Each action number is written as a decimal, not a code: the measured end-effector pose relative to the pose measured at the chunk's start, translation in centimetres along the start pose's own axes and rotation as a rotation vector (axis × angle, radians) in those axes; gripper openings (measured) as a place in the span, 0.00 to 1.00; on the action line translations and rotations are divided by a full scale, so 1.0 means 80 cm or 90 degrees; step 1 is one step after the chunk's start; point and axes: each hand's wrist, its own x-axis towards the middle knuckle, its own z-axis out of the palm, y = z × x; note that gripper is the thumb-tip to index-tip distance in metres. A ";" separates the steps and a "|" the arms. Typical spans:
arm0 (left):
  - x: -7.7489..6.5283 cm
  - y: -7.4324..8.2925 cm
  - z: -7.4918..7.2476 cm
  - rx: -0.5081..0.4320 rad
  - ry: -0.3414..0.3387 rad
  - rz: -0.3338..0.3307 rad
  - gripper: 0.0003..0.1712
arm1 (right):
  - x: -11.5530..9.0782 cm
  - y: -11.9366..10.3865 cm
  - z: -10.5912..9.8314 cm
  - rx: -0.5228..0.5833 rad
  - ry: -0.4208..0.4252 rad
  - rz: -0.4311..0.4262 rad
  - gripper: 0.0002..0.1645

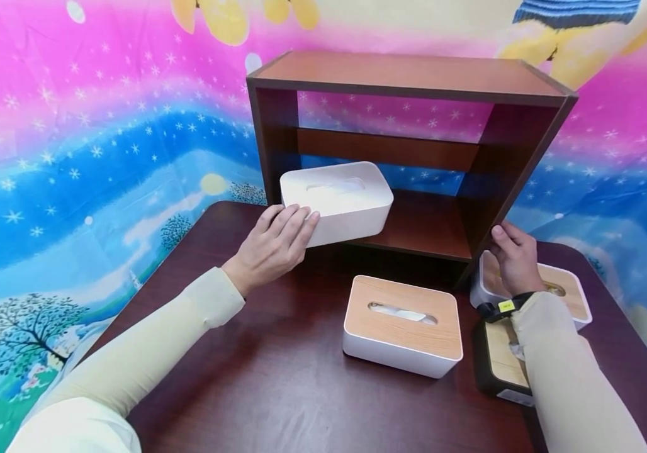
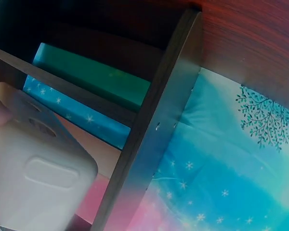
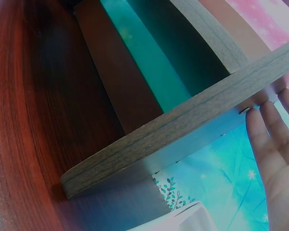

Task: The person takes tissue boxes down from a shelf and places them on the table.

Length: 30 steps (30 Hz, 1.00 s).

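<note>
My left hand [image 1: 271,250] grips a white tissue box [image 1: 352,220] by its near left side, fingers over the top edge. The box is tilted and raised in front of the brown wooden shelf [image 1: 414,70], overlapping its lower board in the head view. In the left wrist view the pale box [image 2: 43,192] hides part of the shelf's opening. At the shelf's right side panel is my right hand [image 1: 516,258]. In the right wrist view the fingertips of that hand [image 3: 282,159] touch the panel's outer face [image 3: 192,139], fingers nearly straight.
A white tissue box with a wood-grain lid [image 1: 403,327] stands on the dark table [image 1: 278,390] before the shelf. Right of it, partly under my right arm, are a dark tissue box [image 1: 499,365] and another white one with a wooden lid [image 1: 569,283]. A printed cloth [image 1: 102,126] hangs behind.
</note>
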 end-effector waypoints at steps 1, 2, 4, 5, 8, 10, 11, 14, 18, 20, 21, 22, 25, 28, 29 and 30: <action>0.000 0.000 0.000 0.002 0.003 -0.003 0.35 | 0.000 0.000 -0.001 -0.001 0.000 0.001 0.21; 0.000 0.000 0.000 0.004 0.004 -0.006 0.35 | 0.000 0.001 -0.001 -0.004 0.000 0.002 0.21; 0.000 -0.001 -0.001 0.007 -0.001 -0.007 0.36 | 0.001 0.001 -0.001 -0.001 0.001 0.002 0.22; 0.000 -0.001 -0.002 0.010 -0.004 -0.007 0.36 | 0.001 0.001 -0.001 -0.001 0.002 0.003 0.22; -0.001 -0.004 -0.004 0.012 -0.005 -0.006 0.36 | 0.001 0.001 0.001 -0.002 0.002 0.006 0.22; -0.001 -0.007 -0.004 0.005 0.001 -0.001 0.36 | 0.000 0.001 0.001 -0.002 0.003 0.007 0.22; -0.001 -0.009 -0.004 -0.001 0.005 0.002 0.36 | 0.000 0.000 0.001 -0.006 0.003 0.007 0.22; -0.002 -0.014 -0.003 -0.023 0.005 0.015 0.36 | 0.000 0.000 0.001 -0.001 0.008 0.006 0.22; -0.004 -0.019 -0.004 -0.028 -0.015 0.038 0.35 | 0.001 0.001 0.001 0.023 0.014 0.005 0.22; -0.006 -0.019 -0.004 -0.021 -0.025 0.046 0.35 | 0.001 0.002 0.001 0.037 0.017 0.005 0.22; -0.007 -0.020 -0.005 -0.021 -0.030 0.049 0.35 | 0.001 0.002 0.001 0.031 0.016 0.004 0.21; -0.008 -0.020 -0.005 -0.021 -0.034 0.050 0.35 | 0.001 0.002 0.001 0.031 0.013 0.002 0.21; -0.009 -0.021 -0.005 -0.022 -0.039 0.049 0.35 | 0.001 0.002 0.002 0.026 0.009 -0.003 0.21; -0.011 -0.023 -0.005 -0.027 -0.035 0.044 0.35 | 0.001 0.002 0.002 0.010 0.002 -0.008 0.21; -0.012 -0.024 -0.005 -0.027 -0.032 0.043 0.35 | 0.001 0.002 0.003 0.005 0.002 -0.009 0.22; -0.013 -0.025 -0.005 -0.026 -0.029 0.043 0.35 | 0.002 0.002 0.003 0.003 0.002 -0.007 0.22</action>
